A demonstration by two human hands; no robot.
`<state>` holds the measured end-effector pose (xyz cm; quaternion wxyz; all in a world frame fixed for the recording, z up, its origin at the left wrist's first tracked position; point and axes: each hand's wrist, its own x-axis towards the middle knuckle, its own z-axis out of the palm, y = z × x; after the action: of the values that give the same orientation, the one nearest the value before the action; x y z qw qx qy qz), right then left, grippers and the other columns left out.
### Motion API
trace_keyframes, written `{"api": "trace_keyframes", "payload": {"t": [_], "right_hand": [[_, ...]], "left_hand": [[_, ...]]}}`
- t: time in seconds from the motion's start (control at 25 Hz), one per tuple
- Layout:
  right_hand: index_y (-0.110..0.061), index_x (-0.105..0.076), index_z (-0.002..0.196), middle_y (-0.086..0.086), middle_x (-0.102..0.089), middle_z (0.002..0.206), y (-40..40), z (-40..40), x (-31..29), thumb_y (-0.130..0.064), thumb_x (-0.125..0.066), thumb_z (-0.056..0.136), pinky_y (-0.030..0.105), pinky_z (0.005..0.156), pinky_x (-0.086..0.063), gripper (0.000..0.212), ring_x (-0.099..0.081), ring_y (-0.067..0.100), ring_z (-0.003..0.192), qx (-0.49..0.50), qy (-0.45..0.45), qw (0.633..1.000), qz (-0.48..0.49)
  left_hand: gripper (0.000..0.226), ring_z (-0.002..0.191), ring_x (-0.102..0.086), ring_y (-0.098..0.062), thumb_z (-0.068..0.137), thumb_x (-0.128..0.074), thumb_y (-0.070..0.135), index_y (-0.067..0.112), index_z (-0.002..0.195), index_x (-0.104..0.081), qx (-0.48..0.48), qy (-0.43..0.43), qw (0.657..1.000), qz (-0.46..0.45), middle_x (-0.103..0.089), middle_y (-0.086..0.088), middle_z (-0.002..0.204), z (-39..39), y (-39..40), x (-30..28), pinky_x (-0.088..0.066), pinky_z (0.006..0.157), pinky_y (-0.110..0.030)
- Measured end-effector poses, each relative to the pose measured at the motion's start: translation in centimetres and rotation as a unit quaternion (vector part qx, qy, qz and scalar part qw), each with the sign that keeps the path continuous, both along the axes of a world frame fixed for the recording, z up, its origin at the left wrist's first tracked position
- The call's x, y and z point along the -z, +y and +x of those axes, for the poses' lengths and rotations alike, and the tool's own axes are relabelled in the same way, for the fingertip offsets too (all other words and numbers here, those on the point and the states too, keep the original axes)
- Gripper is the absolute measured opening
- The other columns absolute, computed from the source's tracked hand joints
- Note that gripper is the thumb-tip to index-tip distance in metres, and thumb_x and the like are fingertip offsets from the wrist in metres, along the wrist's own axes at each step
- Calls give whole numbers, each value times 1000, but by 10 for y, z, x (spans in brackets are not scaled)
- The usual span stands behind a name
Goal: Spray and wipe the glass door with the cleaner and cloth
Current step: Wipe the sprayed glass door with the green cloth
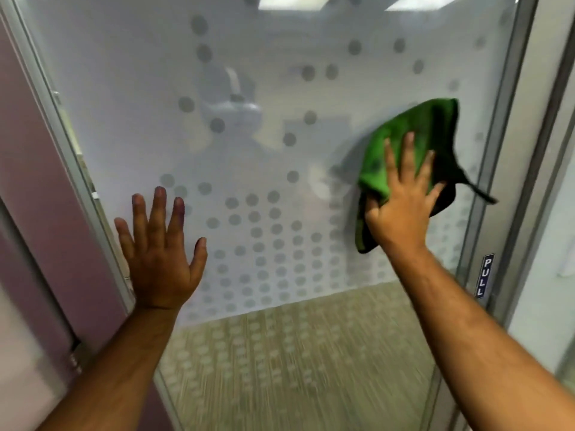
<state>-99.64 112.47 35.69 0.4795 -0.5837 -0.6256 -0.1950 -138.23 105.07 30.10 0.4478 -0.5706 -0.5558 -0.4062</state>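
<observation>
Presently | right grip (401, 209), fingers spread flat, presses cloth (417, 132) by door's (124, 88) right edge; remaining glass likely leftward | left grip (161, 262) splayed flat on glass, empty

Lighting was even and bright, overhead panels (281, 0) glaring at the top of the glass door (124, 88). My cloth (413, 132) cast a soft shadow leftward. The floor (295, 368) was motion-streaked; the frame (488, 181) bowed at the edges.

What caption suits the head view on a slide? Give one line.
Right hand presses a green cloth to the dotted frosted glass door; left hand lies flat on the glass.
</observation>
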Motion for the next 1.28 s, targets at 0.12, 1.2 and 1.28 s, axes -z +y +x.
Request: {"api": "trace_keyframes", "payload": {"t": [0.12, 1.2, 1.28], "right_hand": [[-36, -8, 170, -2, 2, 181, 6, -34, -39, -49, -49, 92, 87, 116, -10, 90, 6, 48, 163, -22, 171, 985, 18], [-26, 1, 171, 3, 10, 180, -27, -94, 88, -40, -53, 86, 90, 113, -3, 101, 18, 53, 159, -92, 147, 982, -70], [-28, 0, 171, 1, 8, 181, -32, -129, 58, -38, -57, 82, 91, 111, 1, 106, 19, 56, 158, -126, 106, 986, -32]], "left_hand": [[76, 163, -14, -45, 104, -46, 49, 14, 167, -24, -21, 9, 1000, -6, -21, -17, 175, -1, 1, -1, -11, 128, -70], [74, 163, -12, -44, 108, -46, 49, 15, 168, -19, -17, -34, 998, -41, -16, -18, 176, -4, -13, 23, 4, 132, -55], [74, 163, -13, -44, 108, -46, 49, 15, 167, -19, -15, -33, 998, -42, -16, -18, 176, -5, -13, 22, 4, 132, -55]]}}
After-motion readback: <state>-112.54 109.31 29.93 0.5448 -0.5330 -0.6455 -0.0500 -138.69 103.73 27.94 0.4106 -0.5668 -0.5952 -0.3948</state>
